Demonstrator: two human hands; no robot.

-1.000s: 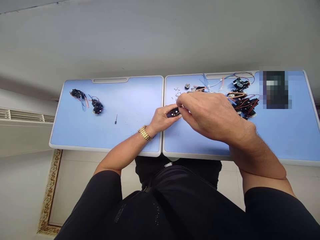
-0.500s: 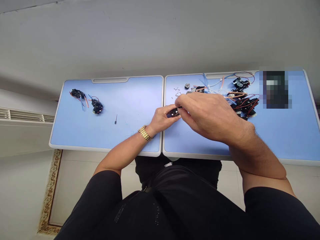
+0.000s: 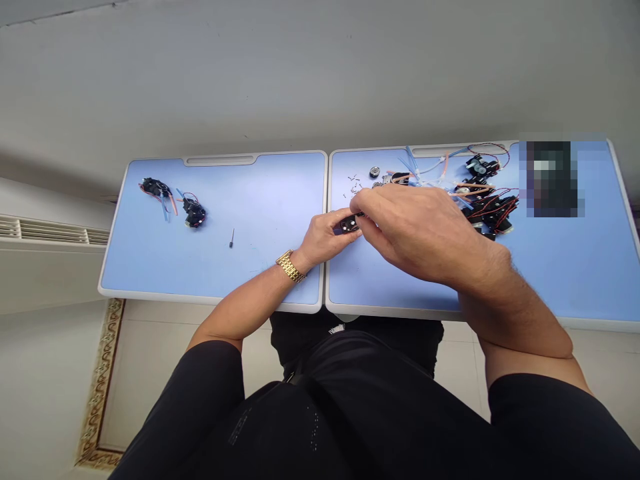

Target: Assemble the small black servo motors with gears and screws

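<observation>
My left hand [image 3: 327,235], with a gold watch at the wrist, is closed around a small black part [image 3: 349,225] with light round spots on its face. Over that part, my right hand [image 3: 415,223] has thumb and fingers pinched together. Whatever sits in the pinch is hidden behind the fingers. Several small screws [image 3: 355,183] lie scattered just beyond the hands. Close by them is a small round metal piece [image 3: 375,172]. Behind my right hand, a metal and black part [image 3: 397,179] is partly covered.
Black assemblies [image 3: 493,210] with red wires and blue and orange tubes are heaped at right. Beyond them is a blurred dark object [image 3: 550,180]. On the left table are two wired black assemblies [image 3: 194,210] and a small screwdriver [image 3: 231,239]. A seam [image 3: 326,233] divides the tables.
The black part in my left hand has tilted very slightly, showing its light spots a little differently. Both hands stay in nearly the same place.
</observation>
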